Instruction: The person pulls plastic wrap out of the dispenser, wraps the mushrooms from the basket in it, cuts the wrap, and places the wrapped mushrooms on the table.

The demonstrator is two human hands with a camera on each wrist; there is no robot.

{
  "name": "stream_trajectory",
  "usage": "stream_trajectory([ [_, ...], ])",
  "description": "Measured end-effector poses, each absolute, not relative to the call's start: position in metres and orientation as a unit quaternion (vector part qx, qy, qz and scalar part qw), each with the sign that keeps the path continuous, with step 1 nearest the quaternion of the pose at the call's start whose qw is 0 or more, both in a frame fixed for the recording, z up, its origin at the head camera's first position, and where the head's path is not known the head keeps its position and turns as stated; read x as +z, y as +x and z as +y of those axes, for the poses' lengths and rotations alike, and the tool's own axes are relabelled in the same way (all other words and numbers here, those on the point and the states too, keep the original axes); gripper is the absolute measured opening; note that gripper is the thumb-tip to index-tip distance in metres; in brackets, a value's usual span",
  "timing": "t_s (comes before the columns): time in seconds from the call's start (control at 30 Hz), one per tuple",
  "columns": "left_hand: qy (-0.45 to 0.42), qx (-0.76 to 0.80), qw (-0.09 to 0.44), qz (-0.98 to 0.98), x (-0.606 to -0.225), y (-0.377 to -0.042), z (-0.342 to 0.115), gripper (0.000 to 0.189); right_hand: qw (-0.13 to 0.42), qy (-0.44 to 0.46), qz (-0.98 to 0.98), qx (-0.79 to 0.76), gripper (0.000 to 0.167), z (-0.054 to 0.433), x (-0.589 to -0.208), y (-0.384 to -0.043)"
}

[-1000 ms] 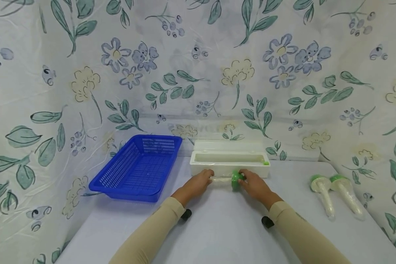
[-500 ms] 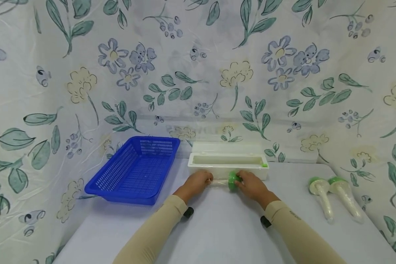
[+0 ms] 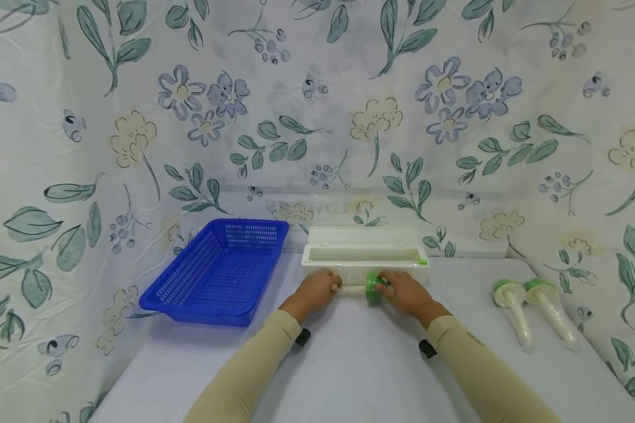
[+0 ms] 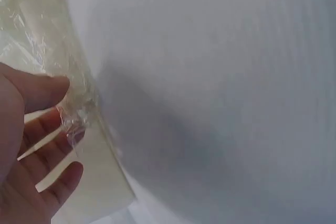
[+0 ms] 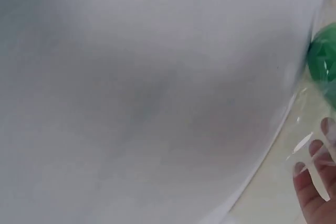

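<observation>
A mushroom-shaped thing with a green cap (image 3: 373,289) and a pale stem (image 3: 351,290) lies sideways in clear plastic wrap (image 4: 77,90). It is right in front of a long white box (image 3: 317,273). My left hand (image 3: 317,292) is at the stem end, its thumb and fingers pinching the bunched wrap there. At the cap end, my right hand (image 3: 406,294) has its thumb by the green cap and its fingers partly hidden behind. In the right wrist view, the right fingertips (image 5: 316,148) are on clear film beside the cap.
The white box has its lid (image 3: 362,236) raised and a green piece (image 3: 423,262) on its rim. On the left stands a blue plastic basket (image 3: 206,314). Two similar wrapped green-capped things lie on the right, one left (image 3: 517,314) and one right (image 3: 554,311).
The head view has shifted slightly. Both hands keep hold at the two ends of the wrapped thing, and the green cap has come slightly nearer the left hand.
</observation>
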State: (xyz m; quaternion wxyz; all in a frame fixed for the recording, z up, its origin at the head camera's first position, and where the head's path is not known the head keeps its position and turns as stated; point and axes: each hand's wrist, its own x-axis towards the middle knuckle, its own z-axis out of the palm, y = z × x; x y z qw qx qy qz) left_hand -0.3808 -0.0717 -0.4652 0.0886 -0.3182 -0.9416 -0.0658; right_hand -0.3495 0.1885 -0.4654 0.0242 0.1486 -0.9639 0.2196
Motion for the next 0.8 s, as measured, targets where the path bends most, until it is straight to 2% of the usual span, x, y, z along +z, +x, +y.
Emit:
stream_trajectory([
  [0.17,-0.326,-0.044,0.103,-0.939,-0.456,-0.38,-0.073,0.017,0.059,0.16,-0.96,0.22,0.047,0.206,-0.467,-0.349],
  [0.37,-0.333,-0.026,0.09,-0.938,-0.437,-0.381,-0.065,0.011,0.154,0.117,-0.953,0.232,0.033,0.237,-0.476,-0.351],
  [0.5,-0.351,-0.038,0.097,-0.931,-0.422,-0.385,-0.05,0.016,0.187,0.072,-0.944,0.264,0.036,0.258,-0.481,-0.357],
  [0.57,-0.362,-0.044,0.1,-0.926,-0.414,-0.388,-0.041,0.017,0.18,0.046,-0.94,0.288,0.044,0.265,-0.482,-0.361],
  [0.67,-0.384,-0.049,0.103,-0.916,-0.405,-0.396,-0.027,0.02,0.132,0.013,-0.933,0.335,0.06,0.27,-0.478,-0.366],
  [0.8,-0.405,-0.061,0.093,-0.908,-0.398,-0.407,-0.007,0.025,0.074,-0.008,-0.919,0.388,0.073,0.27,-0.474,-0.372],
])
